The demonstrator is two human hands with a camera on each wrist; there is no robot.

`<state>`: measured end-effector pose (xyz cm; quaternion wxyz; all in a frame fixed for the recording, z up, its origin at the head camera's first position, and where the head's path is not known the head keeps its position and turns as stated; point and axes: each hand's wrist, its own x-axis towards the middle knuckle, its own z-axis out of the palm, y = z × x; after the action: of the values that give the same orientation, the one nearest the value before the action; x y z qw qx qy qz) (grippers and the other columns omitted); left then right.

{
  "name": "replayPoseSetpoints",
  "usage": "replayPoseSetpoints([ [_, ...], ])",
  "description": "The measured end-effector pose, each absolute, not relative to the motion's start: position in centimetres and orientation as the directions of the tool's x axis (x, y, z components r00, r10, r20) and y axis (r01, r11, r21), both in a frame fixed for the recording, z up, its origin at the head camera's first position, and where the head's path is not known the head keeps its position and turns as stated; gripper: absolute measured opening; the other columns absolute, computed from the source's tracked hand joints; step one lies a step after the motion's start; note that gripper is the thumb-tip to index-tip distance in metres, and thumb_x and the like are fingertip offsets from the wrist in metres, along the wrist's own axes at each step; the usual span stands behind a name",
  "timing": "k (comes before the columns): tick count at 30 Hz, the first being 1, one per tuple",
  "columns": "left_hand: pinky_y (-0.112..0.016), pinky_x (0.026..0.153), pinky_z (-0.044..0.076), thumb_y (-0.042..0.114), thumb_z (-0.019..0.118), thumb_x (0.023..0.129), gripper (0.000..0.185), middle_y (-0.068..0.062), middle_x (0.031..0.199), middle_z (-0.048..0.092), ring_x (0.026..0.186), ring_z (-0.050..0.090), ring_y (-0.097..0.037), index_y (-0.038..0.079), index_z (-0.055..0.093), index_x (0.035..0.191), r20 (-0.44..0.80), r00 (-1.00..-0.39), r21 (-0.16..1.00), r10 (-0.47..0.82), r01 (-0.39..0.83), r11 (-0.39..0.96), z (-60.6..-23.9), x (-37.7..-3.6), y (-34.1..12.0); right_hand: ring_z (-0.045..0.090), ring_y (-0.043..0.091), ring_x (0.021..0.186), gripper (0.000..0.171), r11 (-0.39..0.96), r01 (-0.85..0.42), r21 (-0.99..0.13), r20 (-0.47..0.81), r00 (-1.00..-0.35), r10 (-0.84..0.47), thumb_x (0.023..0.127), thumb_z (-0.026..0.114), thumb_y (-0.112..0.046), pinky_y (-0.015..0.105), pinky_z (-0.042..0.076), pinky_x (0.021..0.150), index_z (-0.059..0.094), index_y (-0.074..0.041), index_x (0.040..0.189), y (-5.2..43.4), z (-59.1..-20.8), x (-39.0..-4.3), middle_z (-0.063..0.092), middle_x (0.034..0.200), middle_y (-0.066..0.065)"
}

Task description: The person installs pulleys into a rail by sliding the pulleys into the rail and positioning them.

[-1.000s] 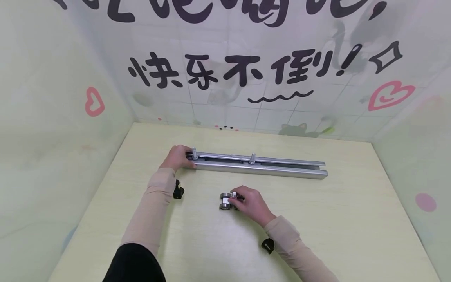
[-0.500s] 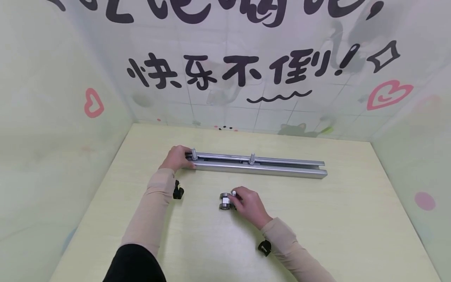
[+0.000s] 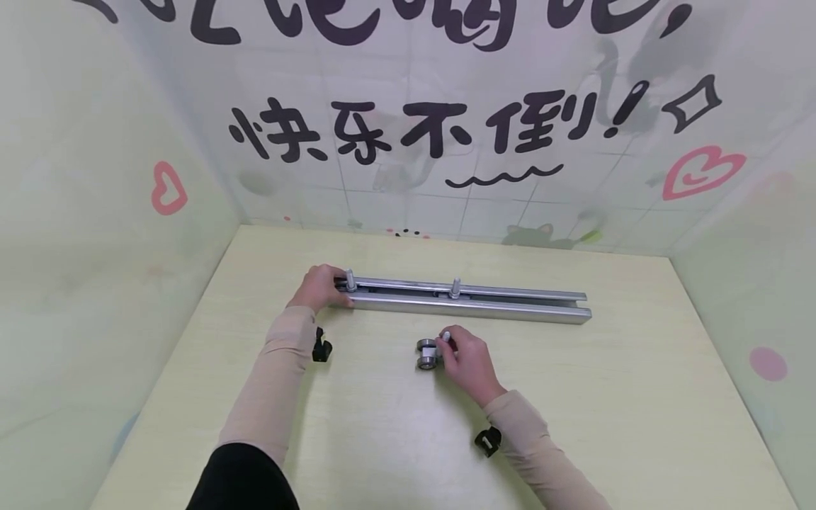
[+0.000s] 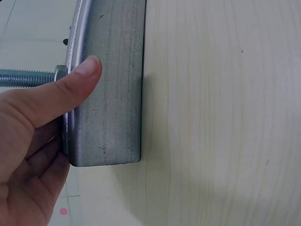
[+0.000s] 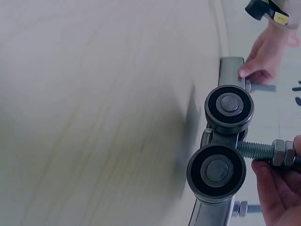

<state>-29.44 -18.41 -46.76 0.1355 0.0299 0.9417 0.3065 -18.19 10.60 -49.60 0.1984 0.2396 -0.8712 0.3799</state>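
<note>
At the left end of a metal C-channel rail [image 3: 408,304], my left hand [image 3: 316,288] grips the rail. In the left wrist view its thumb [image 4: 70,92] lies on the rail's flat side, close to a threaded bolt [image 4: 28,78] with a nut. My right hand [image 3: 472,361] holds a roller trolley [image 3: 428,354] in front of the rail, fingers at its bolt end. The right wrist view shows the trolley's dark wheels [image 5: 217,172] and its threaded bolt [image 5: 257,150] with two nuts [image 5: 279,152]. Its shadow falls on the table beside it.
Two bolts stand up from the rail's slot, one by my left hand and a second bolt [image 3: 455,287] near mid-length. The pale wooden table [image 3: 637,397] ends at a printed back wall [image 3: 408,205]. Printed side walls [image 3: 752,297] flank it.
My right hand has carried the roller trolley a little right and toward the rail. The left hand and the rail have stayed in place.
</note>
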Motion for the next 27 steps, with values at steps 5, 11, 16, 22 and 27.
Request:
replayPoseSetpoints([
  [5, -0.046, 0.096, 0.039, 0.013, 0.081, 0.063, 0.067, -0.024, 0.120, 0.055, 0.106, 0.051, -0.035, -0.007, 0.053, 0.121, -0.227, -0.963, 0.578, 0.147, -0.011, 0.816, -46.8, -29.4, -18.5, 0.057, 0.015, 0.059, 0.008, 0.632, -0.521, -0.574, 0.532, -0.824, -0.197, 0.077, 0.066, 0.001, 0.020, 0.050, 0.052, 0.059, 0.001, 0.080, 12.0, -49.7, -18.6, 0.061, 0.070, 0.008],
  [11, -0.045, 0.097, 0.039, 0.013, 0.082, 0.063, 0.067, -0.024, 0.119, 0.055, 0.106, 0.051, -0.035, -0.006, 0.054, 0.121, -0.224, -0.964, 0.580, 0.144, -0.013, 0.815, -46.8, -29.4, -18.4, 0.057, 0.017, 0.058, 0.008, 0.655, -0.496, -0.570, 0.543, -0.826, -0.153, 0.077, 0.066, 0.002, 0.023, 0.049, 0.050, 0.058, 0.002, 0.080, 14.0, -49.6, -19.0, 0.061, 0.069, 0.010],
  [16, -0.045, 0.096, 0.039, 0.014, 0.082, 0.062, 0.067, -0.023, 0.118, 0.056, 0.104, 0.052, -0.034, -0.006, 0.055, 0.119, -0.224, -0.964, 0.577, 0.141, -0.014, 0.817, -46.8, -29.5, -18.3, 0.056, 0.018, 0.057, 0.008, 0.684, -0.464, -0.563, 0.547, -0.829, -0.113, 0.077, 0.065, 0.003, 0.025, 0.049, 0.049, 0.058, 0.003, 0.079, 15.7, -49.7, -19.2, 0.061, 0.068, 0.011],
  [22, -0.045, 0.096, 0.039, 0.014, 0.082, 0.062, 0.066, -0.023, 0.119, 0.056, 0.105, 0.051, -0.034, -0.005, 0.055, 0.120, -0.222, -0.965, 0.572, 0.136, -0.017, 0.820, -46.9, -29.6, -18.4, 0.055, 0.021, 0.056, 0.007, 0.711, -0.425, -0.560, 0.563, -0.825, -0.050, 0.077, 0.063, 0.005, 0.031, 0.048, 0.048, 0.057, 0.006, 0.079, 17.7, -49.5, -19.5, 0.059, 0.066, 0.014],
  [27, -0.045, 0.096, 0.039, 0.015, 0.083, 0.062, 0.067, -0.023, 0.119, 0.056, 0.106, 0.051, -0.034, -0.005, 0.055, 0.120, -0.209, -0.966, 0.579, 0.150, 0.001, 0.815, -47.0, -29.6, -18.4, 0.052, 0.019, 0.054, 0.005, 0.737, -0.388, -0.554, 0.555, -0.832, -0.021, 0.078, 0.061, 0.005, 0.031, 0.046, 0.047, 0.057, 0.007, 0.080, 19.3, -49.3, -19.8, 0.058, 0.064, 0.013],
])
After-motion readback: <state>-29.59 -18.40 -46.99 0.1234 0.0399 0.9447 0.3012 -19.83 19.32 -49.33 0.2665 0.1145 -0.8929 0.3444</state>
